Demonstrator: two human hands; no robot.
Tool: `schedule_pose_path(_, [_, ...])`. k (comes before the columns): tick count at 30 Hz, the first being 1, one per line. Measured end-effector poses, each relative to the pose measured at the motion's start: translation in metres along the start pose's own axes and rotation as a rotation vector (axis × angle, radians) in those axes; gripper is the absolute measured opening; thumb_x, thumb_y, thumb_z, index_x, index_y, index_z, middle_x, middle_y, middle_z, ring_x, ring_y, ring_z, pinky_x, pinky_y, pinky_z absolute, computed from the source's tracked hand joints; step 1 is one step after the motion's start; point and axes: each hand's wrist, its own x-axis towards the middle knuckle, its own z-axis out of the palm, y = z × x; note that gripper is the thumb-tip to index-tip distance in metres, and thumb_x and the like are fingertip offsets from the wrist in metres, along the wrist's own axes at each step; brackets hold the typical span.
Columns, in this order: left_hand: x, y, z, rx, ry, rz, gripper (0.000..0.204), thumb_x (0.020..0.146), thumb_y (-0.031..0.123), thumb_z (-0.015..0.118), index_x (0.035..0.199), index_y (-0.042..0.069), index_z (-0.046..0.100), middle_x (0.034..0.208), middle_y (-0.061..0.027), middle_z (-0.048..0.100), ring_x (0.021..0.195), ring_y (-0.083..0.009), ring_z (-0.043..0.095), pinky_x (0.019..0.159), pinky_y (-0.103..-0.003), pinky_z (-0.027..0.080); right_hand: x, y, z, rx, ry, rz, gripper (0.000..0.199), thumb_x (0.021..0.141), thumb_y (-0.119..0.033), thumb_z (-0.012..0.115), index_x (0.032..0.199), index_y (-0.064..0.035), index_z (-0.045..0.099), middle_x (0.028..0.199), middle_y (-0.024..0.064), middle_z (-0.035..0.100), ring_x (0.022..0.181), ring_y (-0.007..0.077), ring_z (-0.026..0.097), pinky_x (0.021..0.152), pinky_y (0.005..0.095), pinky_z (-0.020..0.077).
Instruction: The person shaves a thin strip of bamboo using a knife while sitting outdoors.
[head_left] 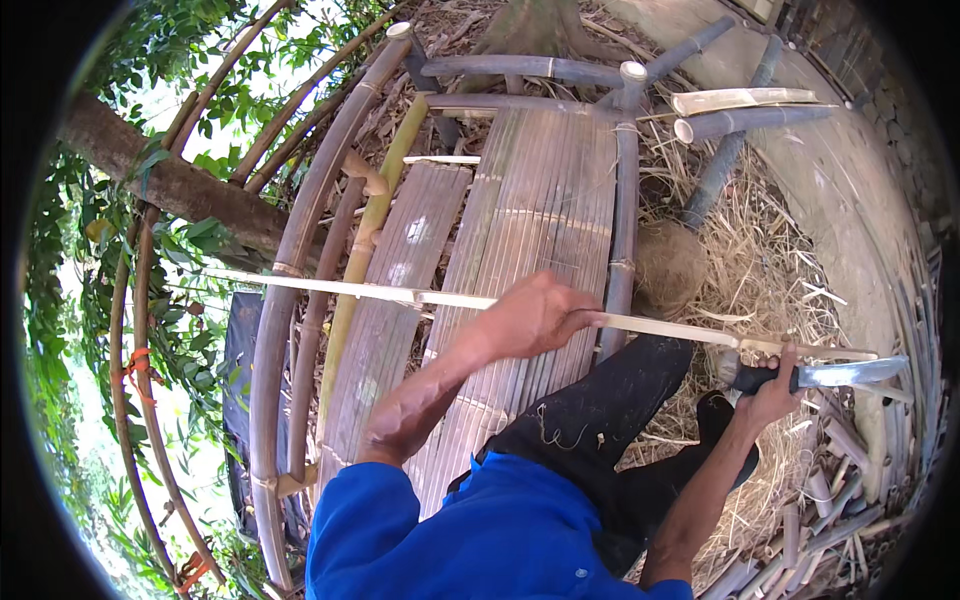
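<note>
A long, thin bamboo strip [372, 291] stretches across in front of me from the far left to the right. My left hand [540, 315] is closed around the strip near its middle, over the bamboo bench. At the right, my right hand [772, 392] grips the dark handle of a knife [850, 373], whose broad blade points right. The strip's right end passes by the fingers of that hand, just above the blade. Whether those fingers also pinch the strip, I cannot tell.
I sit on a slatted bamboo bench [545, 180] with a pole rail [290, 250] along its left. Straw-like shavings [765, 260] cover the ground at right. Cut bamboo pieces [790, 540] lie at lower right. More bamboo poles [750, 122] rest at upper right, by an earthen ledge [800, 180].
</note>
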Motion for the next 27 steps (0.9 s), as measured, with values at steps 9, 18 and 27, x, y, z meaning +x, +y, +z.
schedule_pose_path(9, [-0.111,-0.022,0.079,-1.416,0.531,-0.413,0.050,0.098,0.043,0.060,0.126,0.001,0.060,0.103,-0.0180,0.072,0.116,-0.0365,0.063,0.102,-0.047,0.048,0.024,-0.006,-0.020,-0.233,0.001,-0.069,0.018,0.091,-0.008,0.076,0.095,-0.0061,0.058,0.086,0.0079,0.070,0.059,0.0092,0.055,0.050,0.0236,0.0473])
schedule_pose_path(18, [0.002,-0.028,-0.009,-1.233,1.338,0.038,0.057,0.105,0.055,0.036,0.092,0.007,0.063,0.052,-0.0033,0.048,0.046,-0.0199,0.050,0.046,-0.032,0.044,0.025,0.000,-0.067,-0.869,-0.210,0.271,0.028,0.093,-0.032,0.073,0.096,-0.0050,0.065,0.066,0.0042,0.060,0.052,0.0116,0.057,0.047,0.0284,0.0461])
schedule_pose_path(27, [0.078,0.086,-0.063,-1.266,0.860,0.655,0.067,0.104,0.057,0.038,0.095,-0.001,0.070,0.047,-0.0027,0.040,0.040,-0.0144,0.039,0.041,-0.026,0.030,-0.075,-0.012,-0.105,-1.095,-0.483,0.097,0.032,0.088,-0.015,0.072,0.114,-0.0006,0.059,0.073,0.0200,0.061,0.072,0.0400,0.063,0.066,0.0455,0.0504])
